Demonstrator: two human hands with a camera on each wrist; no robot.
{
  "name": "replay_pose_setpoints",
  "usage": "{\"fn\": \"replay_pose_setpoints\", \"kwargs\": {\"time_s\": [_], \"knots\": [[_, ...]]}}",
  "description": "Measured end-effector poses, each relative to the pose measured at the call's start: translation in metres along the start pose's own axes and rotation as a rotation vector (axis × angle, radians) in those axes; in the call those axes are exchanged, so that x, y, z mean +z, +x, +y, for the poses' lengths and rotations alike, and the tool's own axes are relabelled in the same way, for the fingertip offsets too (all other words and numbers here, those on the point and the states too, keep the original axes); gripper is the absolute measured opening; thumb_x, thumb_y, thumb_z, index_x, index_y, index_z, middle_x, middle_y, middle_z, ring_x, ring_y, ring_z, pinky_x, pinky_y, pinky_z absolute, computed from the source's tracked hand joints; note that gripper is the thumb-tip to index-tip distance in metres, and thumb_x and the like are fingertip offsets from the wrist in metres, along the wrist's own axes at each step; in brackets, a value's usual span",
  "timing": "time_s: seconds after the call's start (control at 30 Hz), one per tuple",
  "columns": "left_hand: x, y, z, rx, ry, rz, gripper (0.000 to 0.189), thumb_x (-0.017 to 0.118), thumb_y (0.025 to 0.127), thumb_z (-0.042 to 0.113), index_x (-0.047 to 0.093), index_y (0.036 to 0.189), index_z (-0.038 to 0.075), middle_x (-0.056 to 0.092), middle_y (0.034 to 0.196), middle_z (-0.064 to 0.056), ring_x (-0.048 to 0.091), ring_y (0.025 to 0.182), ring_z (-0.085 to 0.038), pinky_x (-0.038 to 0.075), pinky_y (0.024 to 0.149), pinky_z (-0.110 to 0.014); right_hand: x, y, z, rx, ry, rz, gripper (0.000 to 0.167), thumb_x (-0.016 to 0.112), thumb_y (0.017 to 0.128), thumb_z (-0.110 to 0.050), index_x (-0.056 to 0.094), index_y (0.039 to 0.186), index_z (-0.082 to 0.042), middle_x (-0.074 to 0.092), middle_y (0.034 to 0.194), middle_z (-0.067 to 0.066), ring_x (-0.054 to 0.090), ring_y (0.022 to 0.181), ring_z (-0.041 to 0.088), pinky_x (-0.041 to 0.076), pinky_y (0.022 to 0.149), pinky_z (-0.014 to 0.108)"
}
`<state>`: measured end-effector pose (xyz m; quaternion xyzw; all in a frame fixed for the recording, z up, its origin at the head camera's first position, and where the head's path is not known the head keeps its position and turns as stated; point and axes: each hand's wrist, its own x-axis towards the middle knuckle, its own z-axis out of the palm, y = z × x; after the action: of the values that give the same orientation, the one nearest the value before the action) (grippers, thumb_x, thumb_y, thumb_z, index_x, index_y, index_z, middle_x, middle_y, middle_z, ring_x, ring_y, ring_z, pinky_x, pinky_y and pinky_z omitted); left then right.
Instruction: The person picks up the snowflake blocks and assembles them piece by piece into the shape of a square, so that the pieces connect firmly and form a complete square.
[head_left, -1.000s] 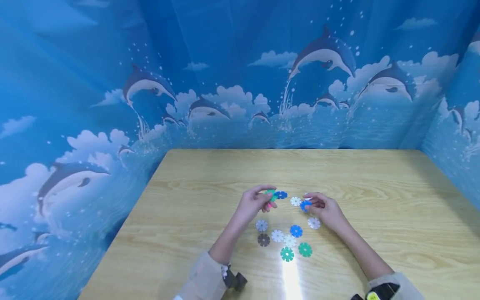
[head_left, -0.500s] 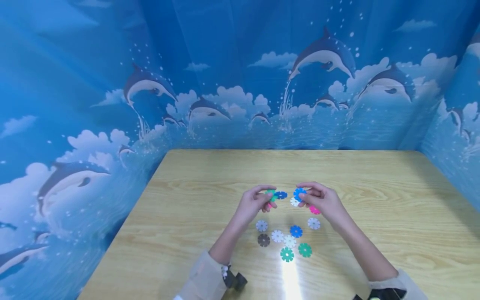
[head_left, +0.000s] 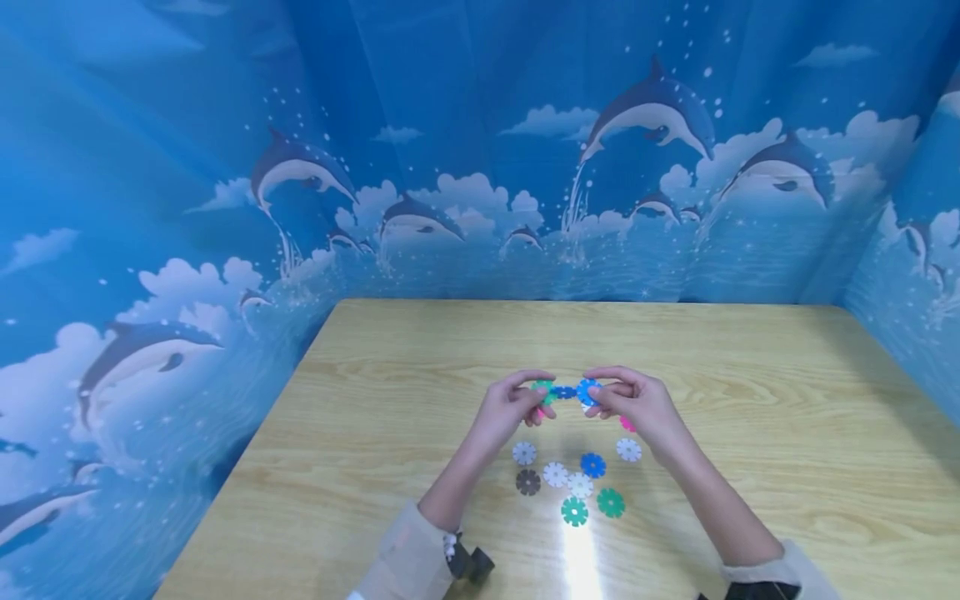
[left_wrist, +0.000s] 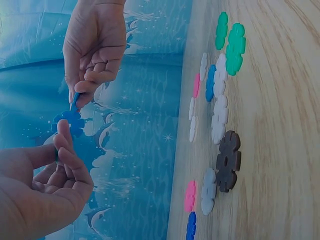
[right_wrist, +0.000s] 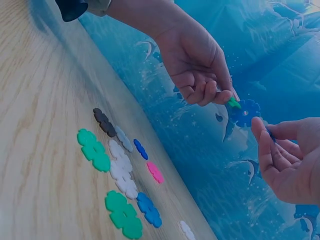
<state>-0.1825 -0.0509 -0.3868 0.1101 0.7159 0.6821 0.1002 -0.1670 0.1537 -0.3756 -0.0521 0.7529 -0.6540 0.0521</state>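
Note:
In the head view my left hand point(head_left: 513, 402) pinches a green notched disc point(head_left: 542, 390), a snowflake-shaped building piece. A dark blue disc point(head_left: 564, 392) is joined to its right edge and held nearly edge-on. My right hand point(head_left: 632, 402) pinches a brighter blue disc point(head_left: 588, 392) against the dark blue one's right side. In the right wrist view the green disc point(right_wrist: 233, 103) and the middle blue disc point(right_wrist: 246, 114) cross at their edges. Fingers hide most of the right hand's disc there. Whether the two blue discs are interlocked I cannot tell.
Loose discs lie on the wooden table point(head_left: 420, 350) below the hands: two green ones point(head_left: 574, 511), a brown one point(head_left: 528, 482), a blue one point(head_left: 592, 465) and several white ones point(head_left: 555, 475). A pink disc point(head_left: 628, 423) is partly behind the right hand. A dolphin-print curtain point(head_left: 480, 208) surrounds the table.
My right hand has moved left and slightly up with the blue disc, bringing it against the dark blue disc. A pink disc came into view beneath it. The left hand has stayed nearly still.

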Motion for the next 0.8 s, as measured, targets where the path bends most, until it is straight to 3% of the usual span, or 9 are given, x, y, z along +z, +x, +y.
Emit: {"fn": "replay_pose_setpoints", "kwargs": {"time_s": [0.13, 0.4, 0.63, 0.8], "knots": [[0.001, 0.000, -0.001, 0.003, 0.010, -0.011, 0.027, 0.056, 0.091, 0.010, 0.059, 0.117, 0.007, 0.066, 0.073, -0.009, 0.056, 0.059, -0.011, 0.050, 0.063, -0.030, 0.002, -0.001, 0.001, 0.015, 0.008, -0.013, 0.044, 0.065, 0.087, -0.023, 0.054, 0.121, 0.002, 0.068, 0.086, 0.015, 0.066, 0.077, 0.027, 0.052, 0.078, 0.038], [0.002, 0.000, -0.001, -0.014, -0.008, -0.010, 0.028, 0.056, 0.090, 0.007, 0.058, 0.118, 0.004, 0.066, 0.073, -0.010, 0.057, 0.060, -0.011, 0.050, 0.074, -0.049, 0.007, -0.002, 0.004, -0.012, 0.039, 0.003, 0.037, 0.062, 0.089, -0.013, 0.053, 0.120, 0.006, 0.067, 0.088, 0.017, 0.066, 0.075, 0.024, 0.053, 0.076, 0.037], [0.004, 0.000, -0.001, -0.026, 0.006, 0.010, 0.029, 0.057, 0.089, 0.005, 0.059, 0.118, 0.002, 0.066, 0.072, -0.009, 0.057, 0.061, -0.012, 0.052, 0.068, -0.037, 0.015, -0.007, 0.004, -0.029, 0.015, 0.063, 0.034, 0.062, 0.089, -0.013, 0.056, 0.117, 0.004, 0.066, 0.086, 0.020, 0.066, 0.074, 0.027, 0.054, 0.074, 0.035], [0.004, 0.000, 0.000, -0.032, 0.042, 0.015, 0.030, 0.058, 0.089, 0.005, 0.059, 0.119, 0.002, 0.066, 0.071, -0.008, 0.059, 0.065, -0.022, 0.052, 0.070, -0.043, 0.018, -0.008, 0.004, -0.030, 0.029, 0.077, 0.034, 0.062, 0.089, -0.013, 0.056, 0.117, 0.005, 0.065, 0.085, 0.022, 0.066, 0.072, 0.025, 0.054, 0.073, 0.036]]}}
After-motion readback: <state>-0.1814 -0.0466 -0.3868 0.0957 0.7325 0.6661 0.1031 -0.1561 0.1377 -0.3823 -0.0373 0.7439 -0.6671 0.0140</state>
